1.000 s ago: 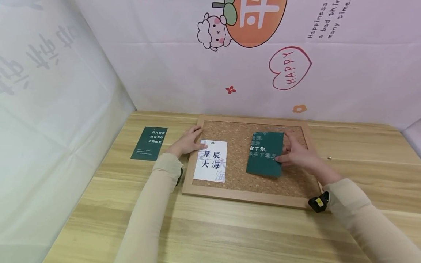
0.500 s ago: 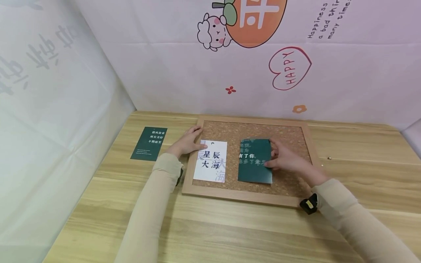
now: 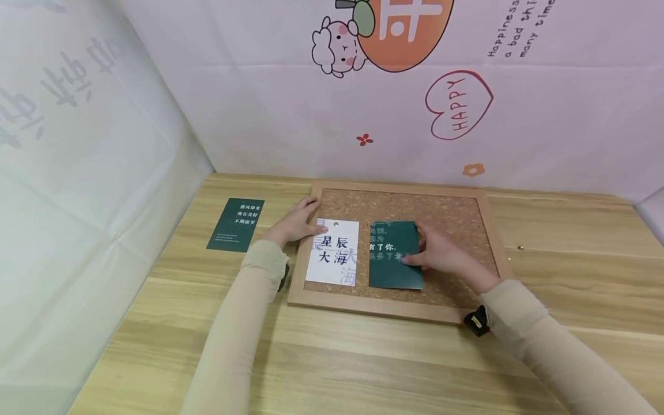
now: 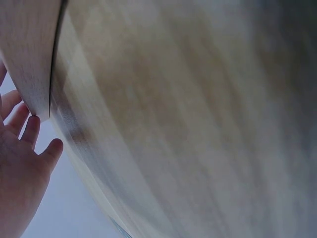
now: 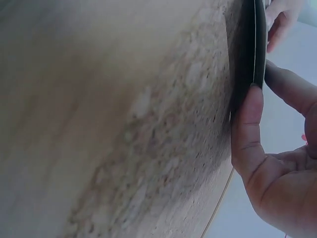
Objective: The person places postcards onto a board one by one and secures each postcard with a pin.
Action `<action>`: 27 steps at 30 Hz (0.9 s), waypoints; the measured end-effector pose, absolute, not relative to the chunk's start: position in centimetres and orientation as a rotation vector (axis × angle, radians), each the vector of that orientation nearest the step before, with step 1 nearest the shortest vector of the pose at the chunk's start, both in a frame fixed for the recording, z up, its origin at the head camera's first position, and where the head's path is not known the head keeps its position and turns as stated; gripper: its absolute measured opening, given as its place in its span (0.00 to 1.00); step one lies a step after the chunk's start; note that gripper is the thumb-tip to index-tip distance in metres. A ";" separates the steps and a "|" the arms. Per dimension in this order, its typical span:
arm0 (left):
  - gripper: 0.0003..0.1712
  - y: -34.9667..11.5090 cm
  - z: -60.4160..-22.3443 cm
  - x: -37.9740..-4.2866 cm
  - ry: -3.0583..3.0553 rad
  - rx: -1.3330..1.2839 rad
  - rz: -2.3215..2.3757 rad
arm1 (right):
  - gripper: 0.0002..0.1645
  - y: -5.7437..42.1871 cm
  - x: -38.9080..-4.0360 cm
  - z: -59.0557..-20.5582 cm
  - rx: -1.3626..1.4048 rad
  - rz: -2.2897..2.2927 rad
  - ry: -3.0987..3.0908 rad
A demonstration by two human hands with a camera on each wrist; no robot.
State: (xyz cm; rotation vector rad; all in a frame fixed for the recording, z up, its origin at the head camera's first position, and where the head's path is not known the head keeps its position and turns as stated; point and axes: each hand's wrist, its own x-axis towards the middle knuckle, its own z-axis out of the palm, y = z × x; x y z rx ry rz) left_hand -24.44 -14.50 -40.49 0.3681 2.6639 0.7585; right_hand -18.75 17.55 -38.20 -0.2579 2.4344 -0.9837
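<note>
A wood-framed cork board (image 3: pixel 448 210) lies on the table. At its left side my left hand (image 3: pixel 297 223) rests on the frame, its thumb touching a white card (image 3: pixel 332 268) with dark Chinese characters and a round silver spot near the top. The fingers of this hand (image 4: pixel 22 163) appear relaxed along the frame edge in the left wrist view. With thumb and fingers my right hand (image 3: pixel 438 248) pinches a dark green card (image 3: pixel 394 271) by its right side. In the right wrist view the green card (image 5: pixel 250 54) shows edge-on, close over the cork; contact is unclear.
Another dark green card (image 3: pixel 236 225) lies on the wooden table (image 3: pixel 363 363), left of the board. Right of the board sits a small shiny pin-like object (image 3: pixel 521 247), with a paler speck near it. A printed white cloth (image 3: pixel 290 127) hangs behind the table.
My right hand has carried the green card left and slightly toward the board's front edge, closer beside the white card. The card looks flatter now. My left hand has stayed in place.
</note>
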 end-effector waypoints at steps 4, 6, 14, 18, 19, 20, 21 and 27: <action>0.48 -14.5 -40.5 -24.5 2.664 0.368 0.761 | 0.61 17.2 -18.7 -38.1 -0.251 -0.941 2.448; 0.48 -14.5 -40.5 -24.5 2.666 0.368 0.760 | 0.61 17.0 -18.8 -38.1 -0.247 -0.925 2.450; 0.48 -14.4 -40.5 -24.5 2.662 0.357 0.760 | 0.62 16.8 -18.8 -38.6 -0.223 -0.943 2.432; 0.48 -14.4 -40.4 -24.5 2.659 0.357 0.752 | 0.62 16.7 -18.8 -38.6 -0.220 -0.936 2.427; 0.48 -14.4 -40.4 -24.5 2.659 0.358 0.751 | 0.62 16.7 -18.8 -38.5 -0.221 -0.928 2.428; 0.48 -14.4 -40.4 -24.5 2.661 0.359 0.748 | 0.62 16.6 -18.8 -38.5 -0.222 -0.913 2.434; 0.48 -14.4 -40.4 -24.5 2.661 0.357 0.748 | 0.62 16.6 -18.7 -38.4 -0.224 -0.900 2.438; 0.48 -14.1 -40.0 -24.4 2.661 0.327 0.724 | 0.63 16.4 -18.7 -38.2 -0.235 -0.821 2.465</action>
